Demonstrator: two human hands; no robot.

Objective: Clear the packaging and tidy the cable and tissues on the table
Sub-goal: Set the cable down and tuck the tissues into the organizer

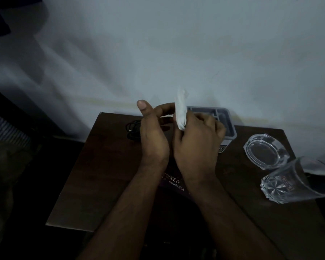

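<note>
At the frame's centre, the right hand (195, 143) pinches a folded tissue (180, 109) upright, its long axis vertical; the left hand (152, 128), fingers loosely spread, steadies it. The tray (231, 126) sits just behind.

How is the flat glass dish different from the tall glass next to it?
The glass dish is low and wide, while the drinking glass is tall and narrower. The dish sits flat on the table with its hollow facing up; the glass looks tipped over, its cut star base toward the camera. The glass carries a small red label; the dish shows none. Both are clear glass, side by side at the table's right end.
</note>
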